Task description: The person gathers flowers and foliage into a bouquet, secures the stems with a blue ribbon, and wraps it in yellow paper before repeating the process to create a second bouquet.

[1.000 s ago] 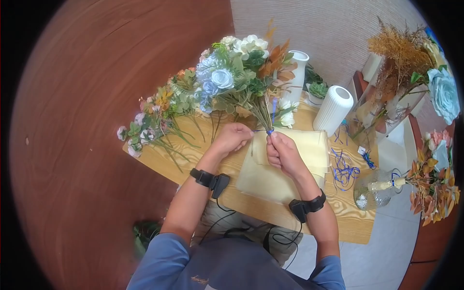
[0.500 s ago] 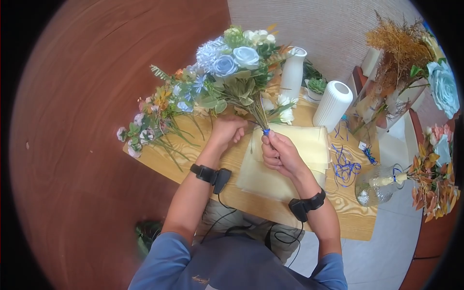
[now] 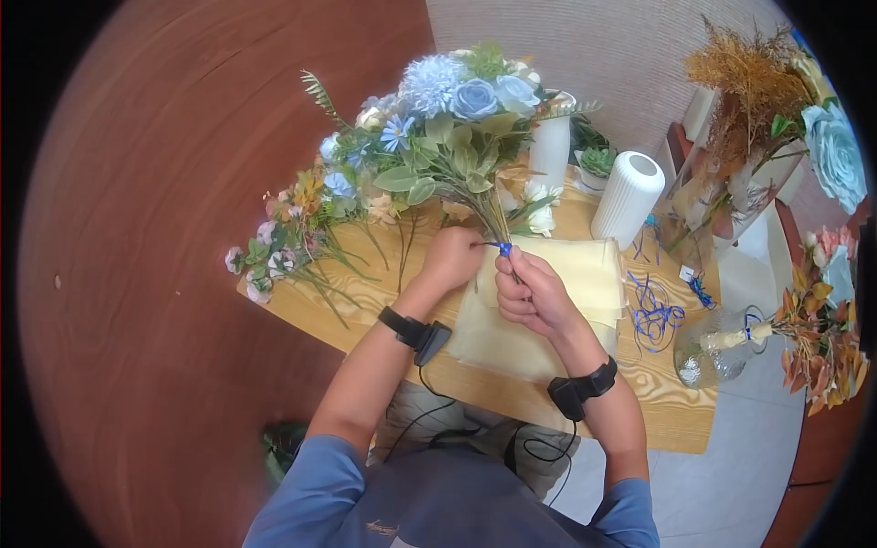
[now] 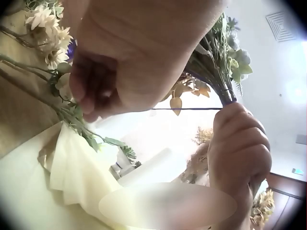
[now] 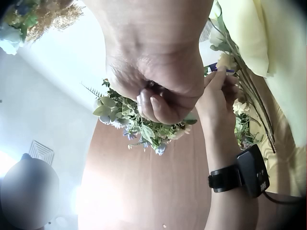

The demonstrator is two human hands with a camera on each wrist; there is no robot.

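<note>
Loose flowers (image 3: 283, 247) lie at the left end of the wooden worktop (image 3: 653, 416), their stems pointing toward the person. The left hand (image 3: 454, 258) has its grip curled closed, apparently pinching a thin ribbon (image 3: 491, 244) (the fingertips are partly hidden), which runs taut to the bouquet's stems. The bouquet (image 3: 457, 137), with blue blooms and green leaves, is held up above the worktop, tilted slightly left. The right hand (image 3: 533, 290) has its grip clamped round the stems, just below the blue binding. Under it lie pale yellow sheets (image 3: 548, 342); farther right are a ribbed white vase (image 3: 628, 199), tangled blue ribbon (image 3: 654, 315) and a glass vase (image 3: 699, 361).
</note>
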